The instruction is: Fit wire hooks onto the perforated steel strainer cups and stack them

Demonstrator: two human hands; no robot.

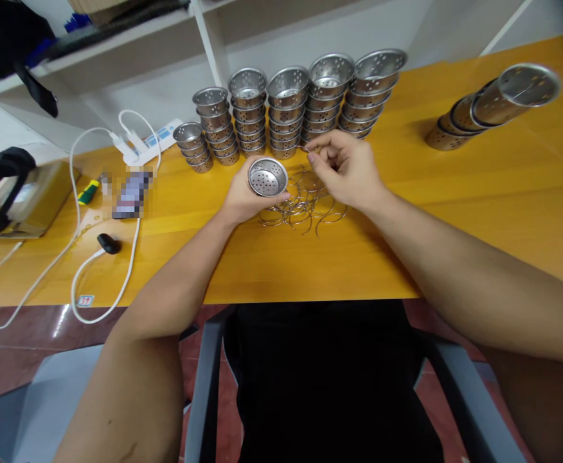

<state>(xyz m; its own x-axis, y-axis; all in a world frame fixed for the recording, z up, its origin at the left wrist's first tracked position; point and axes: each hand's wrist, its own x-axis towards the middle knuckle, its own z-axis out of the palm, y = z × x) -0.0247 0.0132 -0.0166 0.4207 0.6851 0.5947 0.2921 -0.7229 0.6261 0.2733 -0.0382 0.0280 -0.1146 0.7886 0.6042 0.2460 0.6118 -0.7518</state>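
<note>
Yellow wooden tabletop (455, 193) fills the head view, backed by a white wall and white shelving (204, 38), with reddish floor tiles showing below its near edge. Taking the pile of bent wire loops (305, 202) at the table's middle as landmark: the left hand (243, 196) sits just left of it, closed around a perforated metal cup (267, 177) held mouth-up. The right hand (346, 167) hovers over the pile's far side, fingertips pinched narrow on one thin wire. Behind the pile stand stacked cups (291, 109) in rows; far right of it another stack (493, 106) lies on its side. Well left lie a white power strip (149, 141) and its cable.
</note>
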